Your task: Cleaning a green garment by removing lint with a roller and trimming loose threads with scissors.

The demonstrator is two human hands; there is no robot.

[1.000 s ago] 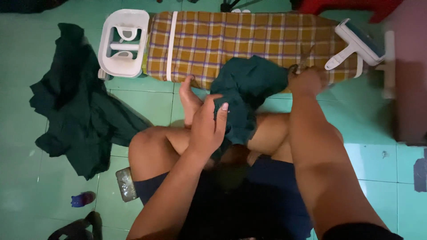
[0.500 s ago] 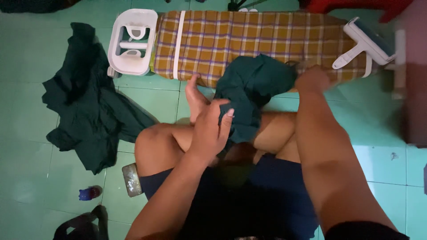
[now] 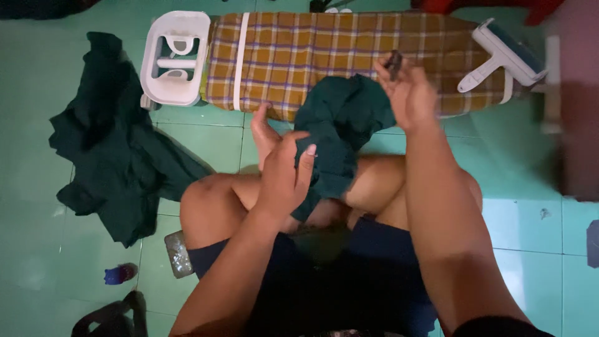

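Seated cross-legged at low ironing board. Left hand clasps near side of dark green cloth, fingers curled over its edge, above the knees. Cloth runs from lap up onto board's near edge. Right hand raised over the board just right of the cloth, pinching a small dark bit. Lint roller on board's right end; green pile well left of board

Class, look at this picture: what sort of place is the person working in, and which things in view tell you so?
Probably a room in a home, used for ironing on the floor. A low plaid ironing board stands on green floor tiles, a lint brush lies on it, and dark green garments lie heaped beside the seated person.
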